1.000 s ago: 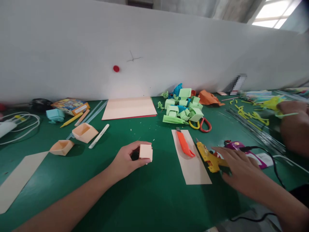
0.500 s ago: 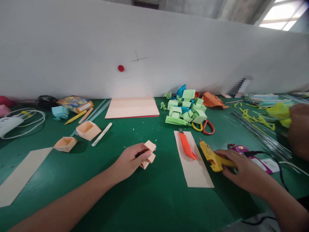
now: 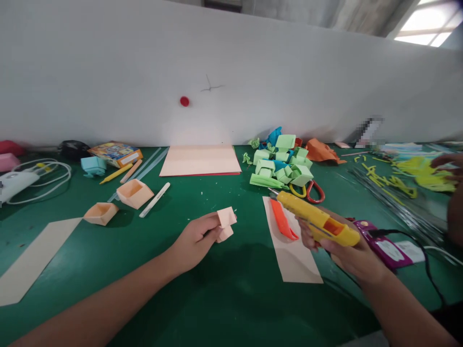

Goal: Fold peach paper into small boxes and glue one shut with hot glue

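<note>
My left hand (image 3: 197,238) is closed around a small folded peach paper piece (image 3: 226,223), held just above the green table (image 3: 224,299) near its middle. My right hand (image 3: 343,250) grips a yellow glue gun (image 3: 316,219), lifted off the table with its nozzle pointing up and left. Below the gun lies a peach paper strip (image 3: 294,255) with an orange utility knife (image 3: 282,219) on it.
Two open peach paper boxes (image 3: 134,193) (image 3: 100,213) sit at the left beside a white pen (image 3: 155,199). A pile of green folded pieces (image 3: 280,166) and scissors (image 3: 311,192) lie behind the knife. A purple device (image 3: 383,246) with a black cord lies right. Another person's hand (image 3: 452,168) handles yellow strips.
My right hand closed on the glue gun and lifted it off the table, nozzle swung up and left. My left hand turned the folded peach piece and opened its flaps.
</note>
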Available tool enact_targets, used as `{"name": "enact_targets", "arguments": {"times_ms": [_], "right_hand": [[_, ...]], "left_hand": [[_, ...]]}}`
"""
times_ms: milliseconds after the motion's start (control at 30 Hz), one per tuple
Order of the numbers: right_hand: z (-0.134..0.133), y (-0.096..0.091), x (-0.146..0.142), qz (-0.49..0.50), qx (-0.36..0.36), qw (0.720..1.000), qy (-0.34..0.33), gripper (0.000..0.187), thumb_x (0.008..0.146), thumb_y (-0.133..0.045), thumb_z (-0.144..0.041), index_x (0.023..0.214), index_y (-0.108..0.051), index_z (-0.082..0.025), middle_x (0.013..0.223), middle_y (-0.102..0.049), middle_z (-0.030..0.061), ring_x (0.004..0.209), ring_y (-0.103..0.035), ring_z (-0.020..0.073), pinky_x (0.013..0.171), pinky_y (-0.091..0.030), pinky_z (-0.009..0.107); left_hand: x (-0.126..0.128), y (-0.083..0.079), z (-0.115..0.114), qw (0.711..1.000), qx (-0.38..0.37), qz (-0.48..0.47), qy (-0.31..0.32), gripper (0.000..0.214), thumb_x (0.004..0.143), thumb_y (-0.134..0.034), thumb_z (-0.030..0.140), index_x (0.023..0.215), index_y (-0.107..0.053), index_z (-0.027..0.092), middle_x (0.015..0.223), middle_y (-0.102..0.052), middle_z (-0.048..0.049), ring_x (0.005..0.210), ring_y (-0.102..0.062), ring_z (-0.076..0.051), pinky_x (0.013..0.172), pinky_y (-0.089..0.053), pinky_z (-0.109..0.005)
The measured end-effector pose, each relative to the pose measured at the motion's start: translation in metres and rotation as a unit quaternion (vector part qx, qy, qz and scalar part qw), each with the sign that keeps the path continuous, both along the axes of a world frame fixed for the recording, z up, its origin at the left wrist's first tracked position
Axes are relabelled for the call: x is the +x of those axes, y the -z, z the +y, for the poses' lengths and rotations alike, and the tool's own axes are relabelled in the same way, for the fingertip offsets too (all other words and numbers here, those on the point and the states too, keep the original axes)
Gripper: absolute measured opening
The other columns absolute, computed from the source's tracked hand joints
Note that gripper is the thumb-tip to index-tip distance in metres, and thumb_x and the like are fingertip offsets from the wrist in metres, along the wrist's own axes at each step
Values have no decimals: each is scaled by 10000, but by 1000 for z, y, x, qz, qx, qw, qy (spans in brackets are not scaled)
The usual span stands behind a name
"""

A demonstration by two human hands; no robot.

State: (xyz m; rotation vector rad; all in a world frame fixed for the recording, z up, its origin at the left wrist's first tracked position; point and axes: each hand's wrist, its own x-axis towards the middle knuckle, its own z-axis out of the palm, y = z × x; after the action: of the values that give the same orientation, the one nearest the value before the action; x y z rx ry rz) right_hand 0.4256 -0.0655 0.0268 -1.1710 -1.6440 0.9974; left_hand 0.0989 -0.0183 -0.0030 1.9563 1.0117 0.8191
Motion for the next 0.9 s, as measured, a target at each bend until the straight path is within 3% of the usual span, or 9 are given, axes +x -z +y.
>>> {"name": "enact_targets", "arguments": {"times_ms": [100,200,300,500,600,700,900], "right_hand": [[12,-9,-20,141,-53,980,-128,343,827,-709,-588,942,-637,-273,730,-533,4,547,-498,157,534,-473,337],[19,-8,-39,220,-98,954,-176,410,782,-786,-572,1020,-658,-264,750,-508,-32,504,-472,105,475,-432,271],[23,6,-47,247,-124,933,-231,418,778,-816,-514,1036,-685,-212,722,-511,-42,475,-446,79,444,-432,245],[22,34,-46,232,-148,934,-227,409,870,-747,-472,1156,-690,-185,716,-523,-33,498,-442,67,465,-404,219],[19,37,-48,205,-146,939,-233,411,871,-743,-483,1144,-692,-180,691,-533,-32,497,-432,69,462,-391,214],[16,38,-51,174,-142,945,-236,391,869,-748,-477,1126,-695,-187,724,-544,-23,509,-439,66,453,-375,201],[13,42,-55,169,-128,953,-217,384,907,-687,-522,1109,-702,-195,751,-550,-11,544,-466,74,490,-402,207]], "left_hand": [[0,0,0,1000,12,-12,2,333,1002,-433,350,1007,-737,215,1091,-708,-73,763,-639,-172,634,-524,-270],[0,1,0,1000,-4,-15,-22,347,1005,-428,365,1139,-709,213,1035,-726,-63,755,-640,-167,640,-521,-260],[0,1,0,998,-37,-5,-48,350,969,-480,375,1183,-694,199,948,-748,-49,775,-662,-182,670,-531,-268],[-2,2,3,989,-119,-84,-27,360,885,-590,427,1114,-721,182,992,-754,-82,869,-707,-226,738,-561,-307],[-4,5,4,994,-91,-64,-21,315,881,-599,442,974,-737,175,933,-706,-71,741,-667,-180,643,-524,-269],[-6,8,4,998,-44,-32,-19,307,899,-584,443,957,-721,175,869,-641,-45,668,-608,-149,577,-477,-245],[-4,2,0,999,9,39,18,259,947,-500,297,995,-741,216,960,-663,-48,803,-644,-166,688,-498,-262]]}}
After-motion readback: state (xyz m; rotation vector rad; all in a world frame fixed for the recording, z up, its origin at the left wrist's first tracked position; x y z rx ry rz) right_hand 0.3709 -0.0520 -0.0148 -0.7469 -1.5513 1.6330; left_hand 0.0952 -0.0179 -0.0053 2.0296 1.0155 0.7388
